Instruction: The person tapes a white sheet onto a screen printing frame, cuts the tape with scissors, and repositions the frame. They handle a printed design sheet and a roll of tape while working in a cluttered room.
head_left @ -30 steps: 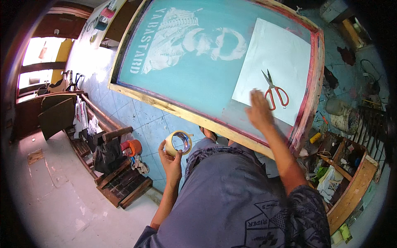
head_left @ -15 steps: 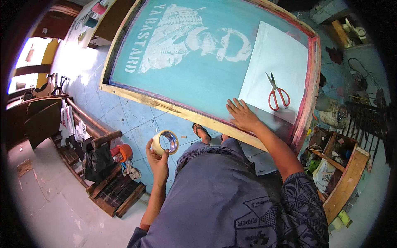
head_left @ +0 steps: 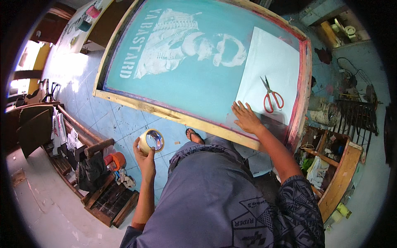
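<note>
My left hand (head_left: 145,161) grips a roll of pale yellow tape (head_left: 143,143) below the near edge of a wood-framed printing screen. The screen's teal mesh (head_left: 178,97) carries a pale stencilled figure and lettering. Flat and with fingers spread, my right hand (head_left: 248,120) rests on the near right part of the screen, fingertips at the near left corner of a white paper sheet (head_left: 264,53). On that sheet lies a pair of scissors (head_left: 269,91) with red handles, blades pointing away from me. Nothing is held in my right hand.
The screen's wooden frame (head_left: 165,111) spans the space before me. On the left are a wooden bench (head_left: 109,202), a black bag (head_left: 92,171) and an orange container (head_left: 119,160). A wooden shelf box (head_left: 339,182) with clutter stands at right. Blue tiles (head_left: 124,120) cover the floor.
The whole view has shifted a little. My right hand has slid slightly right on the screen, up to the sheet's corner. My left hand has moved a little left with the tape roll.
</note>
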Demonstrator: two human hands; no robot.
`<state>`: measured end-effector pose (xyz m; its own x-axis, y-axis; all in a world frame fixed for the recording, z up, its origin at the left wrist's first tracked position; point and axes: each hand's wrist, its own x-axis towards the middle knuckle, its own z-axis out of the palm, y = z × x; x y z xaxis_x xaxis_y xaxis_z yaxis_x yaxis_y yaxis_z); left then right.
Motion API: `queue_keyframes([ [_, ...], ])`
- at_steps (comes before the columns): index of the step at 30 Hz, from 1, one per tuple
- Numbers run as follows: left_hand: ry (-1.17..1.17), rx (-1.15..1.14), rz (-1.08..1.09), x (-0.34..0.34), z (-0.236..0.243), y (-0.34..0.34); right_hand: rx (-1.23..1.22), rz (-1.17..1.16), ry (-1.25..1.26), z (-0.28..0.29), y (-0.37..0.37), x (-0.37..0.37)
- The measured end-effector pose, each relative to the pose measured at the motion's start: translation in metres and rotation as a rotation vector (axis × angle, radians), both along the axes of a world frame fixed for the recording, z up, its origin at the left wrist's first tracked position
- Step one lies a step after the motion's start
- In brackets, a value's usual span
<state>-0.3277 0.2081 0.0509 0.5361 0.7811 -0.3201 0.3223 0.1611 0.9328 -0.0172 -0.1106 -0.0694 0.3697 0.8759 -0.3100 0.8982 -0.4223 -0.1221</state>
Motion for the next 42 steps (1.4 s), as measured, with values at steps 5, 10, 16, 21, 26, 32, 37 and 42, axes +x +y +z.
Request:
queue_keyframes([
  [5, -0.034, 0.026, 0.061, 0.017, -0.001, -0.024, 0.074, -0.047, 0.151, 0.027, -0.009, 0.033],
  [10, -0.033, 0.031, 0.116, 0.025, -0.005, -0.068, 0.34, -0.577, -0.171, 0.013, -0.058, 0.065],
  [16, 0.021, -0.016, 0.151, 0.03, -0.001, -0.11, 0.244, -0.693, -0.246, -0.012, -0.088, 0.079],
  [21, 0.082, 0.036, 0.184, 0.019, -0.002, -0.129, 0.317, -0.685, -0.277, -0.018, -0.089, 0.076],
  [26, 0.102, 0.039, 0.193, 0.017, 0.0, -0.142, 0.333, -0.679, -0.244, -0.012, -0.089, 0.077],
  [32, 0.082, 0.025, 0.204, 0.015, -0.002, -0.153, 0.376, -0.75, -0.131, 0.01, -0.092, 0.09],
  [37, 0.043, 0.036, 0.224, 0.011, -0.005, -0.159, 0.531, -0.677, -0.144, 0.015, -0.095, 0.109],
  [42, 0.026, 0.067, 0.312, -0.014, -0.017, -0.15, 0.888, -0.901, 0.482, 0.018, -0.076, 0.102],
])
